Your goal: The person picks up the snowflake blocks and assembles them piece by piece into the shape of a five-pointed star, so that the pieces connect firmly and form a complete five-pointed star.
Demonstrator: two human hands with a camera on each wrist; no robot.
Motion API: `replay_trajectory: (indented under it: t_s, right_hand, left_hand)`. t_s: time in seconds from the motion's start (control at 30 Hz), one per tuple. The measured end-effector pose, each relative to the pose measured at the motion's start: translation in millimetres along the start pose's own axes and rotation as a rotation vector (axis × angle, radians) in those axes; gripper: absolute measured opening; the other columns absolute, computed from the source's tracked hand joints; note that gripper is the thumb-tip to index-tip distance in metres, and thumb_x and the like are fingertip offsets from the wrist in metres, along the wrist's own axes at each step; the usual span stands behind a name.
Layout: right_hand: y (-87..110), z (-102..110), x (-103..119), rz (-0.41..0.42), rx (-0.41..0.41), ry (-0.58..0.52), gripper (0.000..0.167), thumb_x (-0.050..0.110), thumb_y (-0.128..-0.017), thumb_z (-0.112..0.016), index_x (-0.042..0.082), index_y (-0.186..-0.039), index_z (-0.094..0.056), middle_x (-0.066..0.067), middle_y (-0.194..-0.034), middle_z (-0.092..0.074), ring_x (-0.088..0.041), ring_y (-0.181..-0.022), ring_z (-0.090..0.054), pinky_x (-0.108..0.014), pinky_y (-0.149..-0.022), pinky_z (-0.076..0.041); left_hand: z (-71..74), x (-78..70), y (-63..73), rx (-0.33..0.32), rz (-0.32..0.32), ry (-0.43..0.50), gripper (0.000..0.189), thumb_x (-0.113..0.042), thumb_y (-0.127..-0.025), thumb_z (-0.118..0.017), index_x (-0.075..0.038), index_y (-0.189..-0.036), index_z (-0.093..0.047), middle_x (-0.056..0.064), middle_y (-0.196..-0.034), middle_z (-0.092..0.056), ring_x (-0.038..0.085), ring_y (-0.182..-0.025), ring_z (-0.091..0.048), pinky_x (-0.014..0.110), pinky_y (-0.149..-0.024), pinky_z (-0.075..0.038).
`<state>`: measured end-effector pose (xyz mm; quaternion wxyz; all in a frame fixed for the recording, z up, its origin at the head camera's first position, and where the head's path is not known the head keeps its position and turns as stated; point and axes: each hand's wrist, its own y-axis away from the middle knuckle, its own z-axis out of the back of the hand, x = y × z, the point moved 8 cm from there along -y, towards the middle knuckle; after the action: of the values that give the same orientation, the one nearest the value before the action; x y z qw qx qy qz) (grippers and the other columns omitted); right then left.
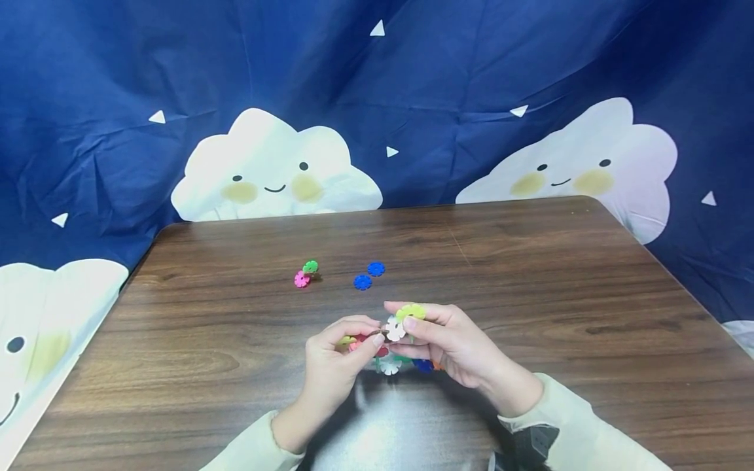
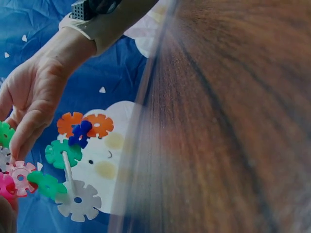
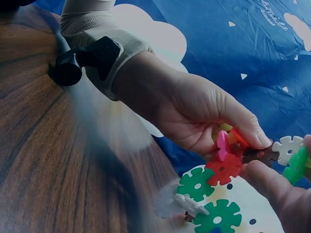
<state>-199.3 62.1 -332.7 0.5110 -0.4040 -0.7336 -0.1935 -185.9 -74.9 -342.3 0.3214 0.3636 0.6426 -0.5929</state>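
Both hands hold a linked chain of notched plastic snowflake discs above the table in the head view. My left hand [image 1: 332, 356] pinches a brown disc [image 3: 262, 154] between thumb and fingers, close to a red disc [image 3: 224, 169]. My right hand [image 1: 465, 343] grips the chain at the white disc [image 1: 395, 328], with a yellow disc [image 1: 411, 311] by its thumb. In the right wrist view, the white disc meets the brown one. Green discs [image 3: 196, 183], a blue disc [image 2: 80, 134] and orange discs [image 2: 100, 125] hang lower in the chain. Fingers partly hide the joints.
On the brown wooden table [image 1: 235, 373], two blue discs [image 1: 362, 282] lie beyond the hands. Left of them lie a pink disc [image 1: 302, 280] and a green disc [image 1: 310, 266], close together. A blue cloud-patterned cloth [image 1: 424, 78] hangs behind the table.
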Motion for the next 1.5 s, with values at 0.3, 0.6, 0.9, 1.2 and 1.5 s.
replay_trajectory:
  t_s: [0.3, 0.6, 0.9, 1.2, 1.5]
  right_hand:
    - [-0.2, 3.8, -4.5, 0.014, -0.027, -0.039, 0.028, 0.002, -0.091, -0.054, 0.004, -0.118, -0.061, -0.006, -0.116, -0.062, -0.020, -0.101, -0.063, -0.037, -0.088, -0.050]
    - [-0.2, 3.2, -6.6, 0.005, -0.058, -0.013, 0.025, 0.004, -0.089, -0.057, 0.004, -0.114, -0.063, -0.010, -0.122, -0.059, -0.020, -0.101, -0.063, -0.036, -0.088, -0.050]
    - [-0.5, 4.5, -8.4, -0.013, -0.106, 0.017, 0.021, 0.005, -0.089, -0.059, 0.011, -0.108, -0.066, -0.028, -0.143, -0.031, -0.017, -0.101, -0.063, -0.033, -0.088, -0.050]
    - [-4.3, 7.5, 0.6, -0.031, -0.096, 0.145, 0.044, 0.010, -0.092, -0.056, -0.009, -0.130, -0.045, -0.025, -0.144, -0.031, -0.018, -0.103, -0.062, -0.037, -0.089, -0.050]
    - [-0.5, 12.5, 20.1, 0.011, -0.182, 0.303, 0.050, 0.011, -0.092, -0.056, -0.013, -0.132, -0.038, -0.008, -0.109, -0.065, -0.013, -0.096, -0.065, -0.029, -0.087, -0.051]
  left_hand:
    - [-0.2, 2.9, -0.2, -0.004, 0.028, 0.032, 0.009, 0.011, -0.073, -0.069, 0.010, -0.079, -0.063, -0.005, -0.089, -0.068, 0.009, -0.087, -0.063, 0.021, -0.065, -0.056]
    - [-0.3, 2.7, -0.5, 0.012, 0.031, 0.071, 0.007, 0.013, -0.074, -0.067, 0.011, -0.079, -0.064, 0.000, -0.090, -0.068, 0.009, -0.078, -0.065, 0.033, -0.057, -0.058]
    - [0.4, 2.4, -3.5, -0.004, 0.056, 0.089, 0.008, 0.014, -0.074, -0.066, 0.015, -0.081, -0.062, 0.008, -0.090, -0.068, 0.011, -0.073, -0.066, 0.036, -0.058, -0.058]
    - [-1.2, 7.1, -8.2, -0.024, 0.171, 0.129, 0.013, 0.008, -0.076, -0.068, 0.016, -0.083, -0.062, 0.008, -0.091, -0.067, 0.015, -0.069, -0.067, 0.039, -0.060, -0.058]
    - [6.3, 4.7, -11.0, -0.110, 0.175, 0.127, 0.011, 0.008, -0.076, -0.068, 0.015, -0.082, -0.062, 0.010, -0.090, -0.067, 0.015, -0.069, -0.066, 0.036, -0.059, -0.058]
